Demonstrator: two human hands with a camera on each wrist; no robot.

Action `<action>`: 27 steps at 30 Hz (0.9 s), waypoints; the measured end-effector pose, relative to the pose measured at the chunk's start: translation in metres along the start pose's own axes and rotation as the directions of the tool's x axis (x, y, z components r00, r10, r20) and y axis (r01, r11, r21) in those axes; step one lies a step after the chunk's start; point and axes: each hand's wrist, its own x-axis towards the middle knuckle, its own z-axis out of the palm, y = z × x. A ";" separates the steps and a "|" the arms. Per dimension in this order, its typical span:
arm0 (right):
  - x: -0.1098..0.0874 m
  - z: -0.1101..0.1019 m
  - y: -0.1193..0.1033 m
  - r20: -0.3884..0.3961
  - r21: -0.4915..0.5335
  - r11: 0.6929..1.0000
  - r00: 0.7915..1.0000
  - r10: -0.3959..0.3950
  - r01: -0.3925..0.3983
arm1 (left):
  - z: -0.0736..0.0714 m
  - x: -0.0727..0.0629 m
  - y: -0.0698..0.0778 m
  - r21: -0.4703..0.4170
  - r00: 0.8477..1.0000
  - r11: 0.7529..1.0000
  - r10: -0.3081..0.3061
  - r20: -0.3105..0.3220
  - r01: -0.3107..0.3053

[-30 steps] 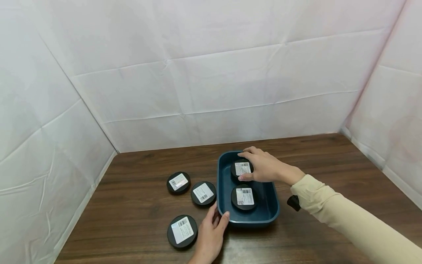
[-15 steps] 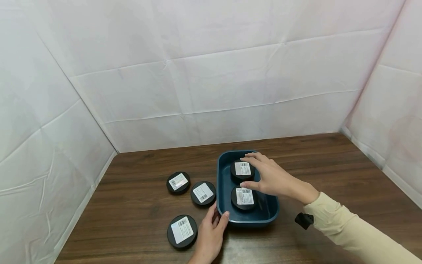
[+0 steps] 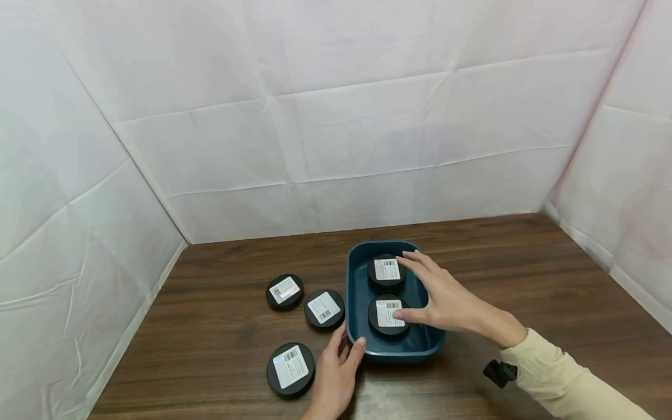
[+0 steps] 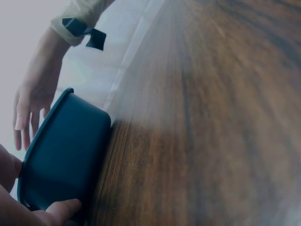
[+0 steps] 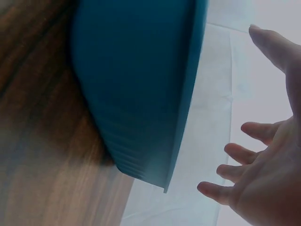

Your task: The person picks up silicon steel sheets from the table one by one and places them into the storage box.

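Counter point(image 3: 220, 326) | blue bin point(image 3: 358, 291), two black discs point(image 3: 387, 270) inside, three outside | left grip point(image 3: 335, 376) holds bin corner | right grip point(image 3: 448, 298) wide above bin

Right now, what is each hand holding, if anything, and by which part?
The left hand holds the blue tub by its near left corner. The right hand holds nothing; it hovers over the tub.

1 pale yellow sleeve point(image 3: 564, 373), 1 black wrist camera point(image 3: 500, 373)
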 end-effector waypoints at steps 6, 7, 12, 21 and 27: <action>-0.010 0.000 0.001 0.009 0.042 0.998 0.999 0.051 -0.051 | -0.001 0.000 -0.001 -0.006 1.000 1.000 0.020 0.002 -0.020; -0.012 0.000 0.001 0.008 0.045 0.997 0.998 0.056 -0.057 | -0.001 0.000 -0.001 -0.006 1.000 1.000 0.020 0.005 -0.020; -0.020 0.001 0.004 0.002 0.062 0.996 0.998 0.061 -0.061 | -0.001 -0.001 -0.001 -0.004 1.000 1.000 0.006 0.014 -0.006; -0.033 0.008 0.010 0.031 0.127 0.988 0.996 0.079 -0.082 | -0.001 0.000 -0.002 -0.007 1.000 1.000 0.003 0.013 -0.003; -0.040 0.013 0.014 0.051 0.176 0.977 0.993 0.110 -0.117 | -0.001 0.000 -0.002 -0.017 1.000 1.000 0.009 0.017 -0.009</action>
